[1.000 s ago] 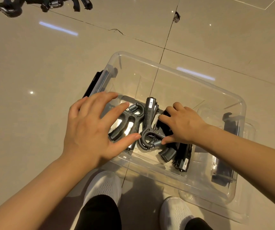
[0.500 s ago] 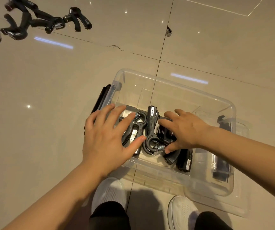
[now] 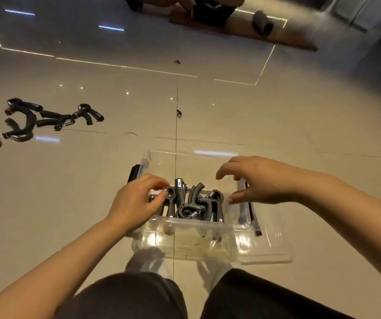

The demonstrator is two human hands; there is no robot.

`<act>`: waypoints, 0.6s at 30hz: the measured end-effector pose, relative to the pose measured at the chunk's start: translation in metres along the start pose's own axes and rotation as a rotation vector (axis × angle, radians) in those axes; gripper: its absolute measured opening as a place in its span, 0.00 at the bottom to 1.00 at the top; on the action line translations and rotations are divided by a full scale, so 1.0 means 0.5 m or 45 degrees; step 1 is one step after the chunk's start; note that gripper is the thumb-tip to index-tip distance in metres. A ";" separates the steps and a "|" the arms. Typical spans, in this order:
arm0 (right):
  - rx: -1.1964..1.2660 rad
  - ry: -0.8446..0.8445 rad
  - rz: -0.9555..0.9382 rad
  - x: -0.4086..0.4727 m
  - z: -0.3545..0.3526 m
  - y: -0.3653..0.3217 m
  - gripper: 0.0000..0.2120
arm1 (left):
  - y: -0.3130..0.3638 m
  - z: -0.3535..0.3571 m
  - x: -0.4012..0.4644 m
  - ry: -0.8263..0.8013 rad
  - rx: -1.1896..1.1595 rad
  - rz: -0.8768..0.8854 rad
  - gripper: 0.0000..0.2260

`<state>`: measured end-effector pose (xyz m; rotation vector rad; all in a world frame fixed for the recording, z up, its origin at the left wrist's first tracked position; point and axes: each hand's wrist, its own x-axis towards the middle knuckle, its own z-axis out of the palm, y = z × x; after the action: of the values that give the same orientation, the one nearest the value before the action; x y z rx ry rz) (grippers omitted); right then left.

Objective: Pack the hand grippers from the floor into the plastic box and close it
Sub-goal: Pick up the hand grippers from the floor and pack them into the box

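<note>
Clear plastic box (image 3: pixel 191 236): sits on the floor at lower centre of the frame, open at the top, just above the person's knees; a dark latch shows on its left end and another on its right end.
Lid (image 3: pixel 274 249): clear, lies flat on the floor under and to the right of the box, its edge sticking out at the lower right.
Packed hand grippers (image 3: pixel 193 203): several black ones with metal springs lie together on the bottom of the box, packed side by side, handles pointing toward the top of the frame.
Left hand (image 3: pixel 136 201): reaches over the left end of the box, fingers curled down and pinching the spring end of the leftmost gripper inside.
Right hand (image 3: pixel 258 180): hovers above the right half of the box, fingers spread and loosely bent, thumb below them, holding nothing; it touches none of the grippers.
Loose hand grippers (image 3: pixel 37 122): a scattered group of black ones lies on the floor at the middle left of the frame, well apart from the box, one partly cut off by the left edge.
Floor (image 3: pixel 299 125): glossy beige tiles with bright light reflections and thin joint lines.
Upper edge of the frame: another person's legs, blurred, on the floor.
</note>
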<state>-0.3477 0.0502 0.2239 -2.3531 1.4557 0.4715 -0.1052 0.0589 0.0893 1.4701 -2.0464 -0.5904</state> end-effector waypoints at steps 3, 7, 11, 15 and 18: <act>0.125 0.108 0.056 -0.086 -0.042 -0.062 0.25 | 0.092 -0.115 0.010 -0.159 0.038 0.136 0.06; 0.372 0.252 0.099 -0.181 -0.068 -0.142 0.24 | 0.228 -0.256 0.005 -0.191 0.062 0.338 0.08; 0.526 0.473 0.191 -0.236 -0.056 -0.205 0.23 | 0.302 -0.352 -0.058 -0.135 0.075 0.416 0.10; 0.520 0.646 0.259 -0.225 -0.046 -0.249 0.23 | 0.307 -0.411 -0.122 -0.128 0.256 0.356 0.13; 0.540 0.664 0.230 -0.185 -0.058 -0.277 0.24 | 0.277 -0.447 -0.148 -0.155 0.420 0.271 0.14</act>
<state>-0.2588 0.1689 0.3054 -2.0863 1.7796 -0.4146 -0.0384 0.1636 0.3322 1.3927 -2.4490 -0.2705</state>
